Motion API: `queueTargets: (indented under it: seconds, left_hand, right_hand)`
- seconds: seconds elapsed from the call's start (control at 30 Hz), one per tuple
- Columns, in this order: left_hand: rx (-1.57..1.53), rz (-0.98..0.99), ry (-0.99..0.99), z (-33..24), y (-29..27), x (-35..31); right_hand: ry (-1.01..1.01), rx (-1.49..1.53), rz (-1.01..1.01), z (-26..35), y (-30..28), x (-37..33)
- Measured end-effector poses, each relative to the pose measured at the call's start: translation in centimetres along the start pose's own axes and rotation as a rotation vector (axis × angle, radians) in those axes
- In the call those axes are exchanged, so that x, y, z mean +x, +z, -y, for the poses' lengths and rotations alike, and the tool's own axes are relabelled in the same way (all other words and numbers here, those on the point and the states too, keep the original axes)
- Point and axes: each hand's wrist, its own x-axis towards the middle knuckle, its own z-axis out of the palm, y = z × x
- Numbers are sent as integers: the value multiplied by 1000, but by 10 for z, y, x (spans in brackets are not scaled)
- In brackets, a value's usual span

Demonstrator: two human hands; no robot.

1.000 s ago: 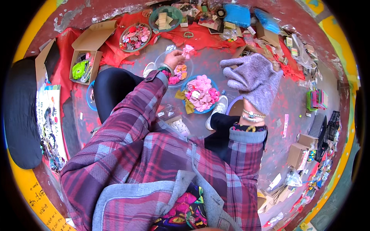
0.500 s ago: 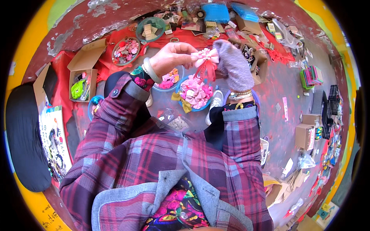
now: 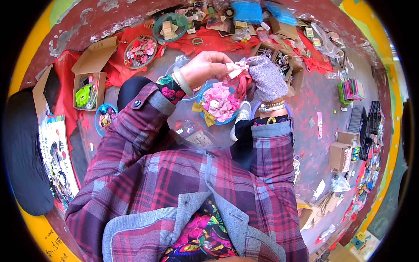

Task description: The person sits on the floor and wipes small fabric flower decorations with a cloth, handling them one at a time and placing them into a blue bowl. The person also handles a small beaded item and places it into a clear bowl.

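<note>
My left hand (image 3: 207, 67) is raised at the upper middle, thumb and fingers pinched on the white piece at the edge of a pink ribbon bow (image 3: 242, 84). Red-pink ribbon tails hang down from the bow. My right hand (image 3: 267, 78), covered by a fuzzy grey-mauve glove or cloth, curls against the bow's other side; its fingertips are hidden. Below the bow stands a blue basin (image 3: 204, 117) heaped with pink fabric bows (image 3: 219, 104), with a mustard-coloured bow (image 3: 208, 117) over its rim.
Ahead on red cloth lie a tub of pink and red pieces (image 3: 140, 52) and a green basin (image 3: 170, 27). Open cardboard boxes (image 3: 89, 85) stand left and ahead right. A plastic bag (image 3: 194, 133) and my shoe (image 3: 242, 114) are near the blue basin. A green basket (image 3: 348, 91) sits at right.
The bow has turned and moved slightly right and down, so its front shows less and a white piece appears. My left hand has shifted right, closer to my right hand.
</note>
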Motion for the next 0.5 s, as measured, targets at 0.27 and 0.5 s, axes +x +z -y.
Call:
queueTargets:
  seconds: [0.27, 0.5]
  left_hand:
    - [-66, -71, -36, 2, -9, 5]
    - [-56, -41, 9, 5, -16, 8]
  right_hand:
    - [325, 321, 87, 4, 4, 9]
    - [32, 210, 29, -14, 7, -6]
